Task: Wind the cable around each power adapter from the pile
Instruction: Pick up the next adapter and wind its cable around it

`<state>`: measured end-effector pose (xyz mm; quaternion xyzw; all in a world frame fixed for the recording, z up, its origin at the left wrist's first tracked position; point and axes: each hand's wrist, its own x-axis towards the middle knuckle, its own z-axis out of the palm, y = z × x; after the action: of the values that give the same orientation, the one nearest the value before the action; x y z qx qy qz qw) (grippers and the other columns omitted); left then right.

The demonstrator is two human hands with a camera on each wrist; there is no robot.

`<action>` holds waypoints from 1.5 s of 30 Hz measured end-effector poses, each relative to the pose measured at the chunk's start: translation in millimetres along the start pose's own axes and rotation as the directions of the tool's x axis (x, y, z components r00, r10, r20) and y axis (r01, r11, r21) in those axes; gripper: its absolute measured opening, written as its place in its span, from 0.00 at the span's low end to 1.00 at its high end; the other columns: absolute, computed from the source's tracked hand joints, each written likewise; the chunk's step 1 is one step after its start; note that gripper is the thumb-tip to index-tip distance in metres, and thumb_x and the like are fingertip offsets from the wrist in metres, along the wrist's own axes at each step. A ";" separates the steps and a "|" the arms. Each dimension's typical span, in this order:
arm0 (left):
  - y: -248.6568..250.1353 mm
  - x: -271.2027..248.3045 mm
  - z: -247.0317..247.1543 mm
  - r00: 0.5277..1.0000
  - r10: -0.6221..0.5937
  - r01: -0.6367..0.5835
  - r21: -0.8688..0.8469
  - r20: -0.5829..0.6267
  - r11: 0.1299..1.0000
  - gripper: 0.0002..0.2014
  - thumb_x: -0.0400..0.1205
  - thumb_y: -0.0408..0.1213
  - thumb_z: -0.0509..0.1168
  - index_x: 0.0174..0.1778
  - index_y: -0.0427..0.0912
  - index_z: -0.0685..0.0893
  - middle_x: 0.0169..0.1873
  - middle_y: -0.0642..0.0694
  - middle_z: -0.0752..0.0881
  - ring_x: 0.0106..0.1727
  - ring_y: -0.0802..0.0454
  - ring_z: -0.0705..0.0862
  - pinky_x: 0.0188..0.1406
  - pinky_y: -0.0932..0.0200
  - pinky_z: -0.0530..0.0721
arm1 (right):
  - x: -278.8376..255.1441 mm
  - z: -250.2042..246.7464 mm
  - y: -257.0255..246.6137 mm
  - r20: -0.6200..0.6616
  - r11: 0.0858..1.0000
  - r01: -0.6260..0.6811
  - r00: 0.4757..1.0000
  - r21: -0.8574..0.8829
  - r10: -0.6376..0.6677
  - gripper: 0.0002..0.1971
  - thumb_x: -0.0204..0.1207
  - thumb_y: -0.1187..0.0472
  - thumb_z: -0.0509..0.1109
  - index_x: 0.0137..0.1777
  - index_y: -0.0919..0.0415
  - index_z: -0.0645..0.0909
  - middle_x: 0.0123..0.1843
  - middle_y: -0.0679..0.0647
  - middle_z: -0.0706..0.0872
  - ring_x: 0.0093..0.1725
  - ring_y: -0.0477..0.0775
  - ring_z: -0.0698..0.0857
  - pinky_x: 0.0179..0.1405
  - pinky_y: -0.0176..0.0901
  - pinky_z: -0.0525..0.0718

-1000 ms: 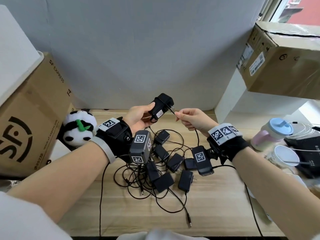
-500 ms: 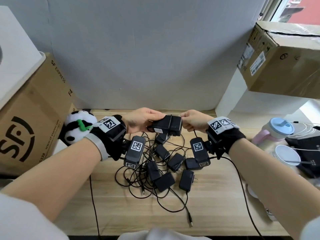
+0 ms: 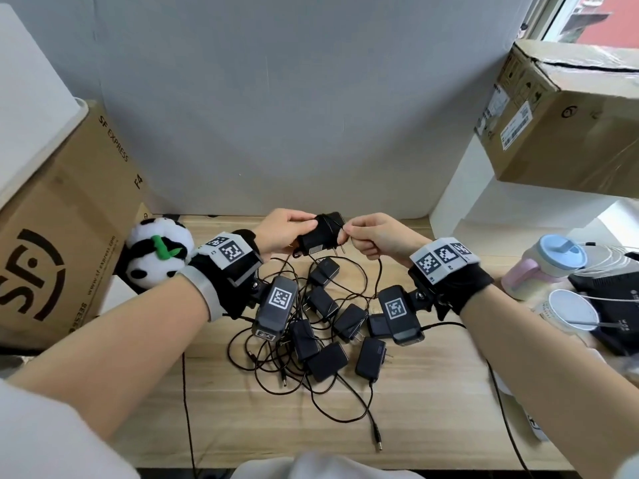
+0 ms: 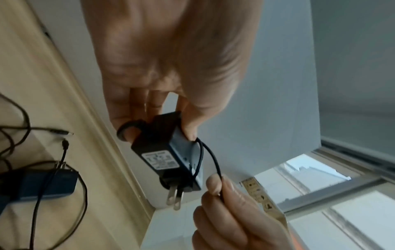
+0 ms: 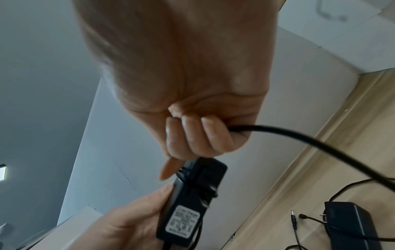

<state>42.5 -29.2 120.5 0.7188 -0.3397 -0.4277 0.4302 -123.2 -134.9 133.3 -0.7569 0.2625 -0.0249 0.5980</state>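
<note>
We grip the power adapter (image 3: 320,235) in our left hand (image 3: 281,229) above the desk (image 3: 432,392) so our right hand (image 3: 375,236), pinching its cable (image 4: 213,160), can loop it.

My left hand (image 3: 280,232) is raised before me, fingers and thumb curled in a grip; my right hand (image 3: 377,236) sits close beside it, fingers curled, fingertips (image 4: 214,184) pinching; both forearms angle inward.

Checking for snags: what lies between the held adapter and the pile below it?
In the head view, only its own cable hangs from the right hand between adapter and pile.
</note>
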 end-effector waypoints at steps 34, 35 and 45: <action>4.7 -6.3 20.1 0.999 -0.040 0.040 0.092 -0.009 0.995 0.14 0.81 0.35 0.67 0.62 0.41 0.78 0.36 0.43 0.83 0.32 0.50 0.84 0.23 0.63 0.85 | 6.9 -0.1 -8.7 -0.017 1.000 -0.014 1.000 -0.003 0.014 0.16 0.86 0.61 0.53 0.38 0.61 0.74 0.17 0.43 0.64 0.17 0.41 0.59 0.15 0.29 0.57; 4.1 -5.4 19.9 0.999 -0.036 0.037 0.052 -0.029 0.998 0.14 0.81 0.34 0.66 0.63 0.41 0.78 0.37 0.44 0.83 0.33 0.50 0.84 0.24 0.63 0.85 | 4.9 1.3 -6.7 -0.009 1.000 0.000 1.000 0.000 0.000 0.15 0.86 0.62 0.53 0.38 0.61 0.74 0.17 0.44 0.64 0.17 0.41 0.59 0.15 0.30 0.57; -1.1 -3.8 13.3 0.994 -0.088 0.060 -0.382 -0.058 0.922 0.12 0.85 0.35 0.60 0.63 0.37 0.80 0.41 0.43 0.84 0.39 0.52 0.83 0.29 0.61 0.84 | -7.6 -2.6 31.3 0.101 0.999 -0.025 0.994 -0.039 0.029 0.15 0.86 0.57 0.55 0.40 0.58 0.79 0.20 0.44 0.67 0.20 0.44 0.61 0.20 0.34 0.59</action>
<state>29.0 -29.9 117.2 0.6494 -0.2069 -0.4746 0.5571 -142.1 -138.6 107.4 -0.7647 0.2426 0.0265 0.5964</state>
